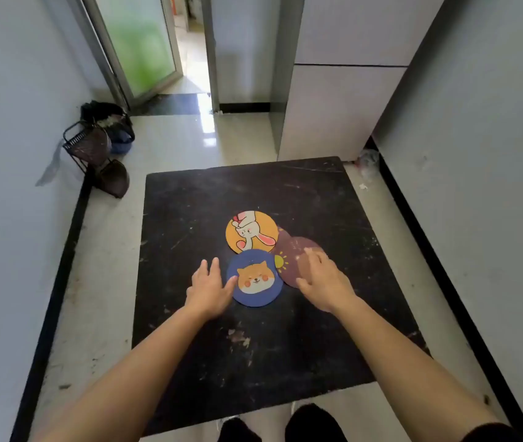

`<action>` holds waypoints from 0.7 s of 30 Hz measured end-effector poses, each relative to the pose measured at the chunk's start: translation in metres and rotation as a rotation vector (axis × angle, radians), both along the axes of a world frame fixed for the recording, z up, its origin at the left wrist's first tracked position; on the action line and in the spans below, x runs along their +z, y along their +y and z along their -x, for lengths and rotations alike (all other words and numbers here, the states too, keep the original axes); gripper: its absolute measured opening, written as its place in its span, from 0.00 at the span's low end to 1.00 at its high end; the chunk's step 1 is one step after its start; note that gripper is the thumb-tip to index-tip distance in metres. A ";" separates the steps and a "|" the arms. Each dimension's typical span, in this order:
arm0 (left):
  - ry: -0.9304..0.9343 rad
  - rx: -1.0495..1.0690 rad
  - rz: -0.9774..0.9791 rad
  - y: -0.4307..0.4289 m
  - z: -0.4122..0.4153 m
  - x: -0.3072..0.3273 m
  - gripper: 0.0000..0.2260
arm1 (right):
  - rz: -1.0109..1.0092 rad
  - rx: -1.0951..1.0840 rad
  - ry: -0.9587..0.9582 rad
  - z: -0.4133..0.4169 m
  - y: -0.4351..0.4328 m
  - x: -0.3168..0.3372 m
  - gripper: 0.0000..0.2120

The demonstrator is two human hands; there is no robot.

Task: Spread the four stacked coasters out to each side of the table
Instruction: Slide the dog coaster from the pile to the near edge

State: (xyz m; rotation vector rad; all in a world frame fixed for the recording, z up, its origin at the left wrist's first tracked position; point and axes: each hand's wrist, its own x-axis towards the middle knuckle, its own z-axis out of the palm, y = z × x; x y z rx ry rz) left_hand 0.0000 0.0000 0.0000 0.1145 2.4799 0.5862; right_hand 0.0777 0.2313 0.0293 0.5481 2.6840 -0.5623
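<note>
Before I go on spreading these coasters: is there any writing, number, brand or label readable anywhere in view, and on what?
None: no readable text anywhere in this view.
Orange coaster: only a cartoon rabbit, no words.
Blue coaster: only a cartoon dog face, no words.
Purple coaster: a small sun drawing shows; the right hand covers part of it, so any writing there is hidden.
Black table: scuffs and marks only, no lettering.

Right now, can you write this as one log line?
step: spreading coasters | left hand: open beside dog coaster | right hand: open on purple coaster | bunny coaster: overlapped
</note>
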 end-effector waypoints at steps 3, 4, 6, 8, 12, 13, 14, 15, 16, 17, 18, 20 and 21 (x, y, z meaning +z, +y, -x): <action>-0.089 0.065 0.019 0.005 0.012 -0.025 0.35 | 0.035 -0.009 -0.047 0.026 0.011 -0.030 0.35; -0.125 0.096 0.017 0.006 0.014 -0.033 0.35 | 0.046 -0.002 -0.072 0.035 0.014 -0.039 0.36; -0.187 0.184 -0.003 0.013 0.017 -0.049 0.35 | 0.086 0.021 -0.111 0.054 0.019 -0.062 0.36; -0.231 0.281 -0.011 0.021 0.021 -0.062 0.35 | 0.151 0.060 -0.156 0.073 0.022 -0.080 0.35; -0.246 0.370 0.037 0.036 0.029 -0.079 0.35 | 0.166 0.232 -0.173 0.103 0.017 -0.113 0.35; -0.237 0.369 0.036 0.039 0.030 -0.081 0.35 | 0.136 0.280 -0.165 0.107 0.014 -0.119 0.36; -0.232 0.373 0.034 0.042 0.030 -0.084 0.35 | 0.109 0.306 -0.152 0.110 0.011 -0.124 0.35; -0.226 0.383 0.030 0.045 0.031 -0.086 0.35 | 0.094 0.308 -0.139 0.111 0.009 -0.128 0.34; -0.212 0.399 0.026 0.047 0.030 -0.087 0.35 | 0.083 0.294 -0.119 0.112 0.007 -0.130 0.32; -0.195 0.414 0.024 0.050 0.030 -0.087 0.35 | 0.081 0.279 -0.085 0.112 0.006 -0.132 0.28; -0.188 0.429 0.022 0.051 0.029 -0.086 0.34 | 0.097 0.265 -0.035 0.111 0.005 -0.132 0.22; -0.189 0.451 0.012 0.052 0.029 -0.083 0.33 | 0.182 0.233 0.076 0.108 0.006 -0.129 0.11; -0.195 0.459 0.003 0.051 0.029 -0.082 0.31 | 0.251 0.211 0.107 0.107 0.007 -0.124 0.09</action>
